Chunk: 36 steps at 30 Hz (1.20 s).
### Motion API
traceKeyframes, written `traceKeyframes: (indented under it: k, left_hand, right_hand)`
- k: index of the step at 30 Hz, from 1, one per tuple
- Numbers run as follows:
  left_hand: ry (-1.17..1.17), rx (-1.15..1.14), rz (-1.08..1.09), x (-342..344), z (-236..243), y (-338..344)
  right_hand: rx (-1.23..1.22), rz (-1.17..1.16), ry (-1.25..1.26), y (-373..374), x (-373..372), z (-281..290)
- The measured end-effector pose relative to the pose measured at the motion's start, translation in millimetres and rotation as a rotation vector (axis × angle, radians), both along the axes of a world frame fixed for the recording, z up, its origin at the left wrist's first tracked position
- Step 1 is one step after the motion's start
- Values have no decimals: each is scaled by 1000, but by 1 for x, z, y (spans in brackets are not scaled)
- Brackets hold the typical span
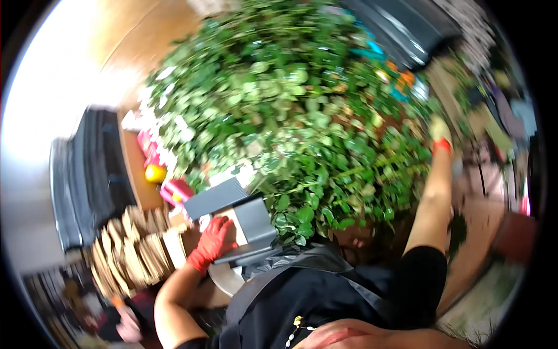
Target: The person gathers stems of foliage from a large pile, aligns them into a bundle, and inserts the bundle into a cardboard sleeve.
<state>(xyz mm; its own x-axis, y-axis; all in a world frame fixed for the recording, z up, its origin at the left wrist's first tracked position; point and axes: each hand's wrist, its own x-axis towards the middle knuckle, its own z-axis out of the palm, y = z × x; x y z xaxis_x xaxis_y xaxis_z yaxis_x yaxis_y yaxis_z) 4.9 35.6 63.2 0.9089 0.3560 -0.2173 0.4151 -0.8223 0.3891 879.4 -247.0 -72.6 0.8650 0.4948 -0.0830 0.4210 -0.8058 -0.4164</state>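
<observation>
Mostly, a broad heap of leafy green stems (261, 99) fills the middle of the view, spread over a brown desk (354, 234) whose surface shows only in patches between the leaves. At the left, beyond the heap, stands a stack of black trays or bins (93, 174), their exact kind hard to tell in the glare. A dark glossy container (401, 29) sits at the upper right, just beside the leaves. Near the lower left is a row of flattened brown cardboard pieces (133, 247), packed upright against one another. Between these and the stems is a grey device (256, 224) with a ridged upper panel and a tan inset. The left hand (214, 239), in a red glove, lies against this device with its fingers extended over the inset; whether they grip anything cannot be told. The right hand (440, 129), in a pale yellow covering with a red cuff, reaches to the right edge of the heap, too blurred to show whether its fingers are apart or closed on a stem. Smaller still are a pink object (176, 191) just beside the device, an orange item (402, 77) among the leaves near the container, and a round yellow thing (155, 173) at the heap's left edge.
</observation>
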Motion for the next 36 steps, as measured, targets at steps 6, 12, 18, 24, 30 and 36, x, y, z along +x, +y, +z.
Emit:
traceKeyframes:
  k: [6, 12, 18, 24, 30, 36]
  left_hand:
    - [27, 33, 10, 1, 5, 2]
    - [14, 21, 28, 6, 5, -4]
    - [11, 40, 69, 1, 4, -15]
    - [-23, 31, 45, -10, -5, -11]
    - [-93, 25, 58, -25, -16, -26]
    - [-128, 14, -12, -12, -19, -4]
  right_hand:
    - [-700, -130, 163, 62, 2, 21]
    - [-492, 38, -102, 41, -43, 46]
    - [-673, -22, 0, 68, -47, 52]
    - [-672, 123, -99, 66, -25, 37]
    - [-605, 100, 119, 83, -78, 101]
    - [-729, -60, 87, 61, -69, 75]
